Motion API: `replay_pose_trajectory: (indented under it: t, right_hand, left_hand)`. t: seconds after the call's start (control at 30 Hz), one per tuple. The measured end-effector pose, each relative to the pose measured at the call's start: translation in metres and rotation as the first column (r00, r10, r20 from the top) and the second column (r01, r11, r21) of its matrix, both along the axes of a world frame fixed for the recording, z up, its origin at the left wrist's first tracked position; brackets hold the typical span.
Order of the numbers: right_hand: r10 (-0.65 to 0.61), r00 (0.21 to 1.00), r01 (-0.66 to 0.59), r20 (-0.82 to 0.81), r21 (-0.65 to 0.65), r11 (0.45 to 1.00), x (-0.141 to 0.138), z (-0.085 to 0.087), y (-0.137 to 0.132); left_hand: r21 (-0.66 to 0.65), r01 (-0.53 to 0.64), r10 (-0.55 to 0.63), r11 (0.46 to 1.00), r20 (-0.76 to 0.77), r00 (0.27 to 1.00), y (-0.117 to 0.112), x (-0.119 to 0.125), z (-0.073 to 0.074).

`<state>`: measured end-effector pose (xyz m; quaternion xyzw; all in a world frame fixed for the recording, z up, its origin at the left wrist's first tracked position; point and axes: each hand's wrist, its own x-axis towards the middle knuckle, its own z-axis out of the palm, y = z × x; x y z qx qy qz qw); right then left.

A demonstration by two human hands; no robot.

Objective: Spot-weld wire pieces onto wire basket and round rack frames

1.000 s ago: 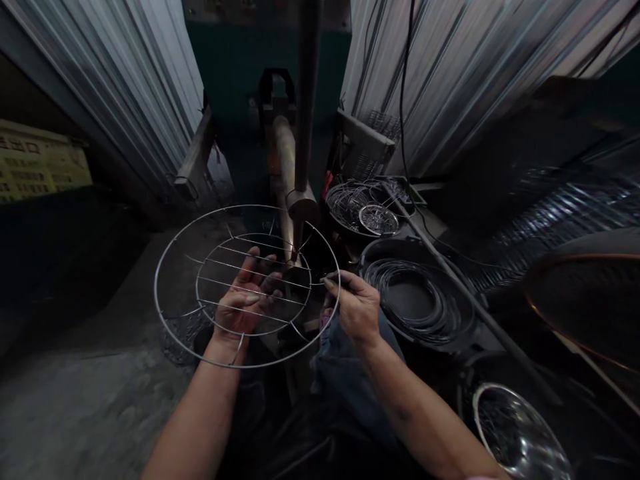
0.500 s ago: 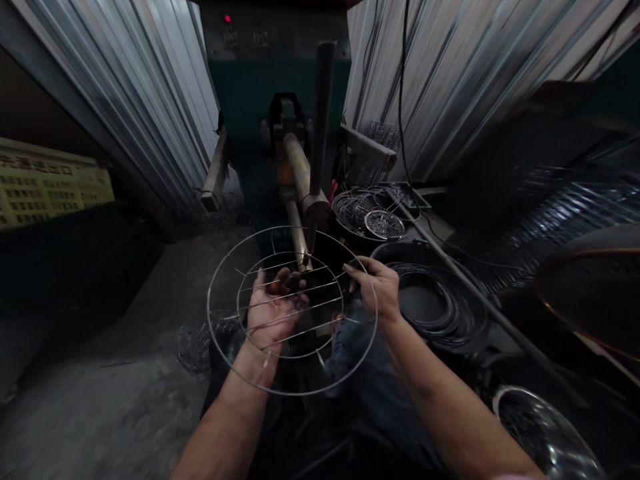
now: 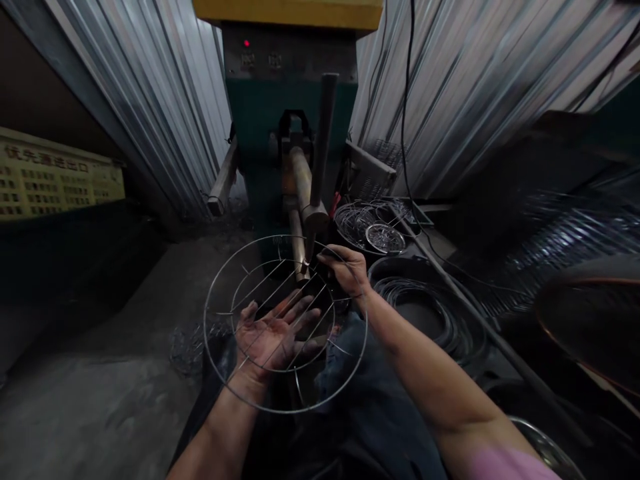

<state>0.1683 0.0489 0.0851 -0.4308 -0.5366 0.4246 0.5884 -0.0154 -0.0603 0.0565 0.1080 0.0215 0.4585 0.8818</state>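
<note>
A round wire grille (image 3: 220, 267), made of two rings joined by straight wires, lies over my lap in front of a welding machine. My left hand (image 3: 273, 337) is under it, palm up, fingers spread, holding the grille up from below. My right hand (image 3: 345, 267) is closed in a pinch on the grille's wires at its far side, right beside the machine's lower electrode arm (image 3: 299, 200). The upper electrode rod (image 3: 320, 153) comes down to a tip just above the wires there.
The green welder body (image 3: 270, 100) with a red lamp stands between corrugated metal walls. A black tub of coiled wire rings (image 3: 425, 303) is to my right, small wire baskets (image 3: 370, 223) behind it, a shiny bowl (image 3: 550, 453) at bottom right. A crate (image 3: 55, 177) sits far left.
The grille has been turned in my hands, so its straight wires now run diagonally. My right hand moved up to the electrode tip and my left hand opened flat.
</note>
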Motion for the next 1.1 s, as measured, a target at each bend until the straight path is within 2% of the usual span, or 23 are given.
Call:
replay_pose_trajectory:
  t: [0.1,0.17,0.27,0.33,0.4,0.47,0.57,0.67,0.9,1.1]
  right_hand:
    - [0.067,0.997,-0.066,-0.024,0.032,0.997,-0.006,0.002,0.017]
    - [0.164,0.986,-0.165,0.008,0.028,0.986,-0.002,0.004,0.028]
    - [0.296,0.955,-0.293,0.027,-0.079,0.953,0.017,0.001,0.033]
    - [0.256,0.964,-0.264,-0.066,-0.171,0.949,0.031,-0.006,0.024]
    - [0.166,0.967,-0.211,-0.195,-0.239,0.948,0.039,-0.016,0.008]
    - [0.107,0.950,-0.189,-0.294,-0.265,0.946,0.036,-0.024,-0.009]
    - [0.011,0.936,-0.104,-0.352,-0.246,0.964,0.019,-0.029,-0.022]
    - [-0.085,0.927,0.005,-0.365,-0.215,0.977,0.001,-0.026,-0.021]
    - [-0.151,0.954,0.123,-0.258,-0.121,0.985,-0.016,-0.019,-0.013]
    - [-0.166,0.966,0.151,-0.198,-0.088,0.985,-0.021,-0.018,-0.002]
  left_hand:
    - [0.026,0.017,-0.016,1.000,-0.039,0.999,0.005,-0.001,-0.004]
    - [0.057,0.028,-0.025,0.998,-0.052,0.998,0.008,-0.001,-0.009]
    - [0.107,-0.029,0.035,0.994,-0.049,0.998,0.011,-0.003,-0.015]
    - [0.132,-0.079,0.085,0.988,-0.039,0.996,0.012,-0.004,-0.018]
    - [0.141,-0.099,0.103,0.985,-0.028,0.994,0.012,-0.005,-0.019]
    - [0.125,-0.096,0.099,0.988,-0.021,0.995,0.011,-0.004,-0.019]
    - [0.088,-0.108,0.107,0.990,0.017,0.994,0.010,-0.001,-0.018]
    - [0.043,-0.123,0.119,0.992,0.081,0.990,0.009,0.002,-0.015]
    - [-0.041,-0.144,0.147,0.989,0.104,0.984,0.007,0.001,-0.009]
    - [-0.048,-0.166,0.170,0.985,0.101,0.980,0.016,0.002,-0.009]
